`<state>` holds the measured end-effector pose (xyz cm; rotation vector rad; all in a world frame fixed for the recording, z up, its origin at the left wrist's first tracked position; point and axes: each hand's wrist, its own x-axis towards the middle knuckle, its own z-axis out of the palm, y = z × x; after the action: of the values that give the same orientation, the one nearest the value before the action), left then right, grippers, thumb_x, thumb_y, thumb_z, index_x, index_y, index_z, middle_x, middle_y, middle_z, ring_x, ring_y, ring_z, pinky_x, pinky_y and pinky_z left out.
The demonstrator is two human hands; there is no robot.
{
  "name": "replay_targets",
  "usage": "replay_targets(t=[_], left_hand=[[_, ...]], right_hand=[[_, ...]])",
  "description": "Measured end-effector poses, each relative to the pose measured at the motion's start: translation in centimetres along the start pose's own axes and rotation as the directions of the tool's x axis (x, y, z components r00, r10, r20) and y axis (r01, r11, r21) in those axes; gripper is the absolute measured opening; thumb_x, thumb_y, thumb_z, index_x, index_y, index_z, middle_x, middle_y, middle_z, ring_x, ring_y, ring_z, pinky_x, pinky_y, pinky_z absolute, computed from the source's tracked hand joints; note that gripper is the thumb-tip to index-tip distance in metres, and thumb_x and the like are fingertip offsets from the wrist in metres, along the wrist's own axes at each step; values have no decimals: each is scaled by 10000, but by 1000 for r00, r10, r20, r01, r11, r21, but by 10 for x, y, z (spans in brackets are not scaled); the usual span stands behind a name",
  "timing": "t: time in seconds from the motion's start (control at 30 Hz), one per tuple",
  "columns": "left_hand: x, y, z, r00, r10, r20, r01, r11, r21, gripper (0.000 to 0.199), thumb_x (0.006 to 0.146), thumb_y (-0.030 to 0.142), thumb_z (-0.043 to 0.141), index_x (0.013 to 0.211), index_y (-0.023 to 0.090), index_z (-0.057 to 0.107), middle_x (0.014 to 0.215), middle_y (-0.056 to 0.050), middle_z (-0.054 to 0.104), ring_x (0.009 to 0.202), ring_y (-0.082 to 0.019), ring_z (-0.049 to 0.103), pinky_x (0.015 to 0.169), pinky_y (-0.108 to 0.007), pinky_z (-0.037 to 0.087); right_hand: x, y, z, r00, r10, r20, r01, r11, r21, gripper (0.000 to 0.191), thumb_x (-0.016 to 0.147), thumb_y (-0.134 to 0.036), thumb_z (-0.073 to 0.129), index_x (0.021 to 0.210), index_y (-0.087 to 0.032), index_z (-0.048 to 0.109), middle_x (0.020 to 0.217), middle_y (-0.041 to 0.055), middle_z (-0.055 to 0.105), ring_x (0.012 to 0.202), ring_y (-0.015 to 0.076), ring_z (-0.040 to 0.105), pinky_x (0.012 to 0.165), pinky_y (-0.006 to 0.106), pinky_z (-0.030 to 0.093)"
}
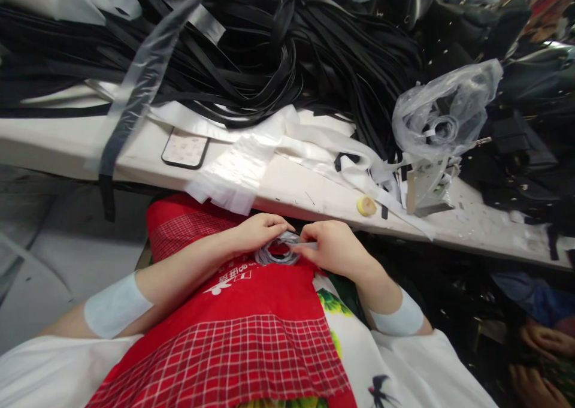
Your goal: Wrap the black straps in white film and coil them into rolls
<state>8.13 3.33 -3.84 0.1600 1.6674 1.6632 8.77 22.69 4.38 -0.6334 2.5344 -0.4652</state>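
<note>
Head view, grey coil (265,254), held between left hand (260,231) and right hand (336,247)

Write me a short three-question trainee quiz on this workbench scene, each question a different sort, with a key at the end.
1. Multiple choice: where is the left hand holding the grey coil?
A) down on the floor
B) over the red apron
C) inside the clear bag

2. True or false: in the picture, the yellow roll lies on the white bench, to the right of the phone-shaped item.

3. Short answer: which hand pinches the pale strip beside the coil?

Key:
1. B
2. True
3. The right hand
</note>
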Motion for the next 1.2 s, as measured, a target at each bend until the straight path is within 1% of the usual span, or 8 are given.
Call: replay_targets(t=[0.13,0.3,0.47,0.6,0.77,0.9,1.0,1.2], left_hand=[[0,5,2,999,32,30,-33,998,52,411,816,458,551,958,117,731,881,-70,728,790,-207,628,717,-285,483],[-2,11,14,993,119,-5,-114,961,253,375,859,469,552,769,135,696,696,-15,661,652,-155,567,614,-238,419],[-12,14,24,981,186,-64,-149,916,373,227,840,351,634,738,155,688,705,1,675,657,-141,584,654,-231,426],[-19,18,27,967,240,-85,-190,901,389,204,847,321,642,718,166,678,736,-4,689,688,-143,611,685,-232,437],[-26,21,31,953,285,-98,-226,891,393,158,866,285,610,770,182,681,776,-9,676,735,-149,612,724,-245,453],[-30,22,33,918,338,-208,-227,877,424,184,852,295,608,726,180,677,910,-46,621,870,-174,600,822,-282,455],[-28,23,33,927,235,-293,-121,926,358,197,811,307,625,666,176,645,838,-39,604,815,-177,604,789,-293,466],[-23,27,33,961,84,-264,6,947,321,193,770,352,648,696,176,622,691,-24,670,670,-180,608,656,-281,470]], right_hand=[[-5,21,7,993,54,-106,-7,916,401,166,814,-349,704,793,-185,714,702,-3,694,605,110,572,563,216,379],[12,38,42,973,213,-83,-65,605,794,296,697,-427,787,747,-157,677,582,-22,626,479,84,473,460,206,334],[21,44,65,967,249,56,-124,264,956,486,722,-635,680,689,-154,626,571,3,618,476,102,515,482,227,378],[23,41,76,961,196,193,-218,118,969,530,738,-669,618,679,-143,638,566,0,598,504,102,503,512,232,377],[23,28,82,974,214,77,-100,100,990,299,669,-426,737,644,-152,618,566,-41,553,524,87,436,551,230,354],[14,18,71,953,271,-135,24,379,925,240,794,-346,608,652,-156,648,592,-23,566,568,111,473,565,239,357],[8,17,62,942,239,-235,77,530,845,223,830,-294,556,704,-159,681,700,5,649,669,143,553,646,254,409],[4,30,49,995,59,-83,52,407,912,301,842,-387,564,714,-139,678,659,9,621,631,139,524,621,261,417]])
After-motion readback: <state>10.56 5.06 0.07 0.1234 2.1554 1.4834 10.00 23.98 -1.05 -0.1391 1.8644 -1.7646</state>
